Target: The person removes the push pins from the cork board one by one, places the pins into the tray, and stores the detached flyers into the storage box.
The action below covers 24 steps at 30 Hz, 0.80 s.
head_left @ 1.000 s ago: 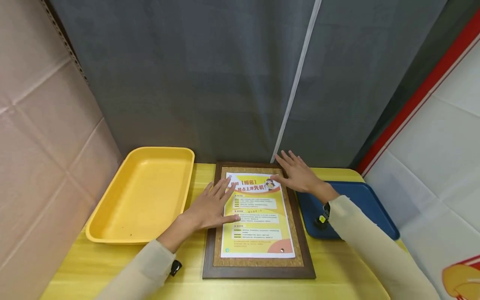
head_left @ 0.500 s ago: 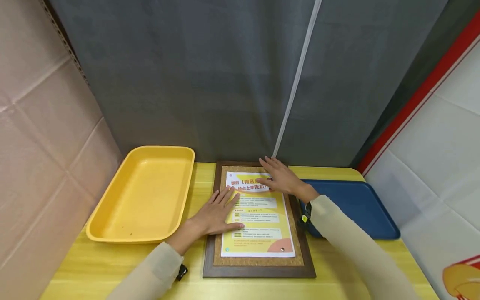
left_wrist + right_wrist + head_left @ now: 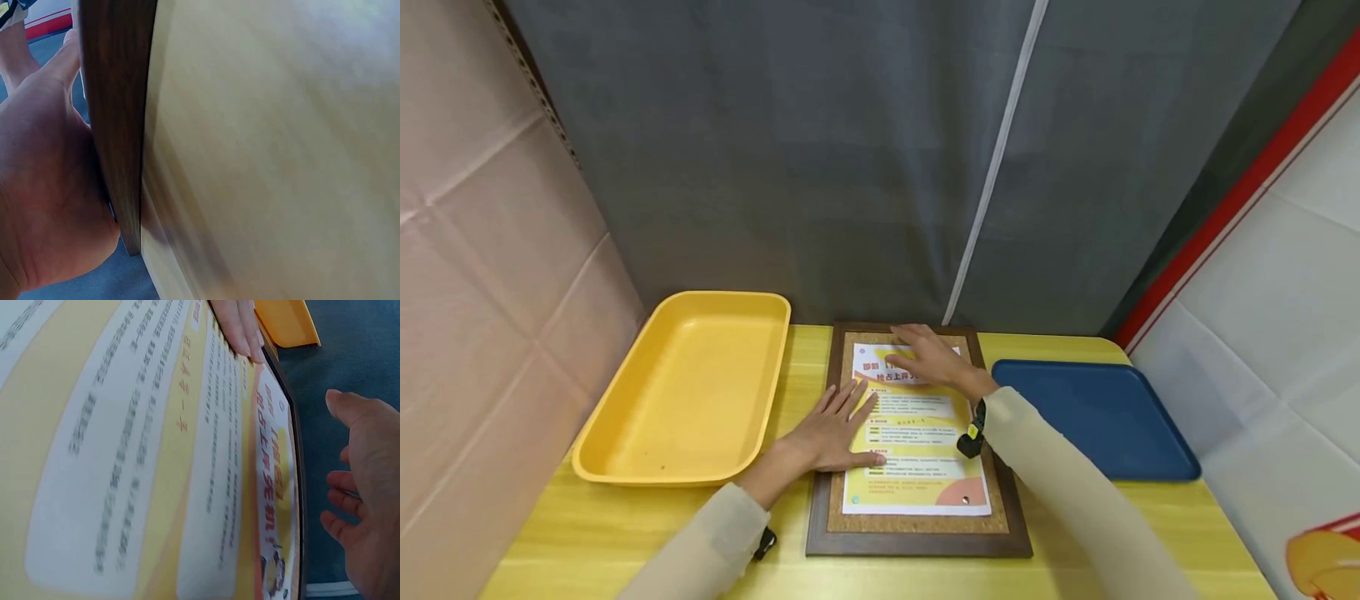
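Observation:
A yellow and white printed sheet (image 3: 916,492) lies on a cork board (image 3: 917,524) with a dark wooden frame. Small round pins show at the sheet's two lower corners. My left hand (image 3: 831,435) rests on the sheet's left side with fingers spread, its wrist crossing the frame. In the left wrist view, the heel of that hand (image 3: 53,181) lies against the frame's edge (image 3: 115,125). My right hand (image 3: 934,362) is over the sheet's top edge and covers part of the heading. The right wrist view shows it (image 3: 375,487) apart from the board, fingers loosely bent, holding nothing.
A deep yellow tray (image 3: 583,417) stands left of the board on the yellow wood-grain table (image 3: 1075,542). To the right lies a shallow blue tray (image 3: 1097,417). A dark grey curtain (image 3: 790,167) hangs behind, with pale walls on both sides.
My right hand has moved left across the top of the sheet, uncovering the blue tray and the upper right corner. My left hand has shifted slightly right and down, then stayed there.

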Motion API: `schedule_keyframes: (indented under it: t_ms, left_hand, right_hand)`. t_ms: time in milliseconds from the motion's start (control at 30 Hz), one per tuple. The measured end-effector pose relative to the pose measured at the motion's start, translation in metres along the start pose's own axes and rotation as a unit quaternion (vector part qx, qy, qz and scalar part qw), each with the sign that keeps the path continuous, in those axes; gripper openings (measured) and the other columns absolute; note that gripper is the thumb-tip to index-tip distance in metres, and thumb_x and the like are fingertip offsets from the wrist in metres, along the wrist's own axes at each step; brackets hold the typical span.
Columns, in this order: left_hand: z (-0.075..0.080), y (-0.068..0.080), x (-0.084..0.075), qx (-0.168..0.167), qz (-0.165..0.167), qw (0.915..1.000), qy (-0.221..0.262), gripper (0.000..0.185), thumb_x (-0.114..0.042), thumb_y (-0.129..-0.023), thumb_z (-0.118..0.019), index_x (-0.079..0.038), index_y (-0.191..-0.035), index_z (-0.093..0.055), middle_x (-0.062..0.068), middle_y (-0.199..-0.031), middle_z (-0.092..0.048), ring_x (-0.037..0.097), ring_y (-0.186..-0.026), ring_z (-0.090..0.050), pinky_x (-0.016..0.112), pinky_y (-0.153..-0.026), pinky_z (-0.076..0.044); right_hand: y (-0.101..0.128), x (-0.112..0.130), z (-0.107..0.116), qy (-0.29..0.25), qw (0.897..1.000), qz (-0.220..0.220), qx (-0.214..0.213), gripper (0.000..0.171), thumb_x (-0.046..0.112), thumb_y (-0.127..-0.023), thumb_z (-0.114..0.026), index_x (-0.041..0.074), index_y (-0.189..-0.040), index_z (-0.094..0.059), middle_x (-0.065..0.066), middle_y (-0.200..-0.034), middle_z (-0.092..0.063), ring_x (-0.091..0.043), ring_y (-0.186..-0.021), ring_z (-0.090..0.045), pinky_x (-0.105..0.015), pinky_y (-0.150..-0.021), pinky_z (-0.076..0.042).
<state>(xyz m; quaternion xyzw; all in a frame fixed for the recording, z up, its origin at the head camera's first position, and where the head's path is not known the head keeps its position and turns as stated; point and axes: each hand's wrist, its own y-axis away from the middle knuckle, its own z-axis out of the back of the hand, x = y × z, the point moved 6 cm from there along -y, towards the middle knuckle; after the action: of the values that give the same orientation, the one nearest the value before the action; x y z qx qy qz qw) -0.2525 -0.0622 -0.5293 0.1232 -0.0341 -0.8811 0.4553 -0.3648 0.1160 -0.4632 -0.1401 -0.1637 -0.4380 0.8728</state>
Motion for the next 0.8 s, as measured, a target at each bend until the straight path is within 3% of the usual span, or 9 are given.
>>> schedule_keyframes:
  t_ms: [167, 367, 467, 633, 800]
  left_hand:
    - [0.005, 0.002, -0.004, 0.004, -0.002, 1.0000, -0.004, 0.111, -0.088, -0.094, -0.040, -0.016, -0.172, -0.010, 0.012, -0.179, 0.005, 0.032, -0.165, 0.006, 0.057, -0.131, 0.000]
    - [0.016, 0.007, -0.011, 0.008, -0.001, 0.9998, -0.016, 0.107, -0.083, -0.096, -0.044, -0.014, -0.172, -0.014, 0.015, -0.179, -0.002, 0.035, -0.165, -0.001, 0.058, -0.131, -0.005]
    - [0.013, 0.005, -0.009, 0.006, 0.000, 0.9999, -0.010, 0.108, -0.085, -0.096, -0.042, -0.015, -0.172, -0.012, 0.013, -0.179, 0.001, 0.033, -0.165, 0.002, 0.057, -0.132, -0.004]
    - [0.000, 0.000, -0.005, 0.007, 0.006, 0.9999, -0.008, 0.111, -0.089, -0.093, -0.037, -0.019, -0.172, -0.005, 0.008, -0.178, 0.010, 0.028, -0.164, 0.010, 0.054, -0.132, 0.003]
    - [0.001, -0.001, -0.006, 0.011, 0.007, 0.9999, -0.005, 0.110, -0.088, -0.094, -0.039, -0.019, -0.172, -0.005, 0.008, -0.178, 0.010, 0.028, -0.164, 0.010, 0.054, -0.131, 0.004]
  right_hand:
    - [-0.011, 0.006, -0.010, -0.017, 0.999, 0.026, -0.031, 0.057, 0.034, -0.105, -0.069, -0.002, -0.148, -0.059, -0.019, -0.144, -0.063, -0.037, -0.135, -0.057, -0.055, -0.113, -0.048]
    - [-0.022, 0.013, -0.017, -0.056, 0.993, 0.060, -0.079, 0.042, 0.019, -0.100, -0.075, -0.010, -0.130, -0.070, -0.019, -0.113, -0.072, -0.032, -0.102, -0.070, -0.047, -0.091, -0.059]
    - [-0.028, 0.012, -0.024, -0.076, 0.992, 0.048, -0.090, 0.033, 0.013, -0.097, -0.078, -0.008, -0.122, -0.074, -0.016, -0.103, -0.073, -0.027, -0.092, -0.070, -0.042, -0.084, -0.060]
    - [-0.033, 0.009, -0.034, -0.098, 0.991, 0.020, -0.085, 0.028, 0.011, -0.096, -0.078, -0.004, -0.119, -0.077, -0.014, -0.101, -0.074, -0.023, -0.089, -0.071, -0.038, -0.082, -0.061]
    - [-0.035, 0.007, -0.037, -0.119, 0.987, -0.010, -0.108, 0.024, 0.011, -0.096, -0.079, -0.003, -0.116, -0.080, -0.013, -0.098, -0.074, -0.023, -0.087, -0.072, -0.036, -0.079, -0.061]
